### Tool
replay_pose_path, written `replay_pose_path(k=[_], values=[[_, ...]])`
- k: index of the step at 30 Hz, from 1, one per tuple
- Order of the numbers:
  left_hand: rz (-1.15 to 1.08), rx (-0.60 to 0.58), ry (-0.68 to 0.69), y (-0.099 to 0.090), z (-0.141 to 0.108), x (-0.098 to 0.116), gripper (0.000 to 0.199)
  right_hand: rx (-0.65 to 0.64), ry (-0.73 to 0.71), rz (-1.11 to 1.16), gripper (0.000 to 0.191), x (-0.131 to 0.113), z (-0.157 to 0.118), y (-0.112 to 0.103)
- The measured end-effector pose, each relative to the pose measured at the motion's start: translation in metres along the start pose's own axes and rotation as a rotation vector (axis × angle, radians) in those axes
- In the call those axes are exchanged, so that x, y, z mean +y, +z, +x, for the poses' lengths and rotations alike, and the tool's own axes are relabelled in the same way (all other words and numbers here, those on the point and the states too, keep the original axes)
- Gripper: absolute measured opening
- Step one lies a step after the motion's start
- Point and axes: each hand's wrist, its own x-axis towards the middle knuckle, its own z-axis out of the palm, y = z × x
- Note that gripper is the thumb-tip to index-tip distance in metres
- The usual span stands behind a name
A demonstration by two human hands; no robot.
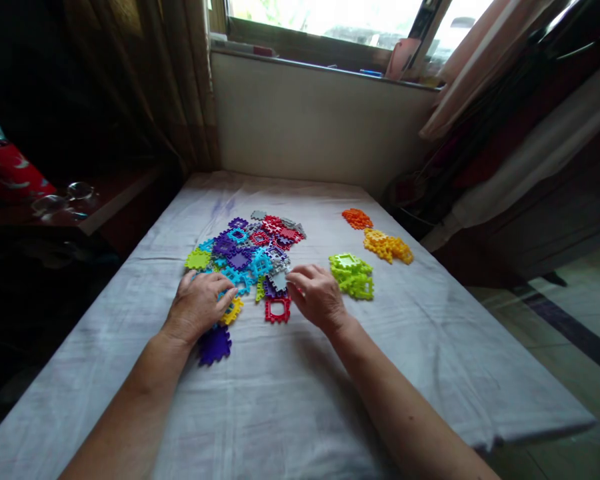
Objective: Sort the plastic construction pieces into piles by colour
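A mixed heap of toothed plastic pieces lies mid-table, with purple pieces (pixel 225 244), blue pieces (pixel 261 262) and red pieces (pixel 273 225). My left hand (pixel 200 303) rests over its near left side, fingers curved above blue pieces; what its fingertips hold, if anything, is hidden. Beside it are a yellow piece (pixel 233 311) and a dark purple piece (pixel 215 345). At the heap's right edge, my right hand (pixel 317 293) has bent fingers touching or just beside a grey piece (pixel 279 281); its grip is unclear. Below that lies a red square frame (pixel 278 310).
Separate piles of lime green pieces (pixel 353 275), yellow pieces (pixel 387 246) and orange pieces (pixel 357 219) sit on the right of the cloth-covered table (pixel 290 413). A wall and window stand behind. Clothes hang at the right; a red bag (pixel 13 173) is at the far left.
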Motion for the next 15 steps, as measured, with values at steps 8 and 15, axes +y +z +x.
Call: replay_pose_path(k=[8,15], values=[[0.062,-0.009,-0.006,-0.002,0.001,-0.007,0.038,-0.257,0.003,-0.085,0.026,-0.044,0.025,0.02],[0.044,0.034,-0.031,0.003,0.001,0.003,0.033,-0.154,-0.021,-0.062,0.024,-0.038,0.022,0.022]])
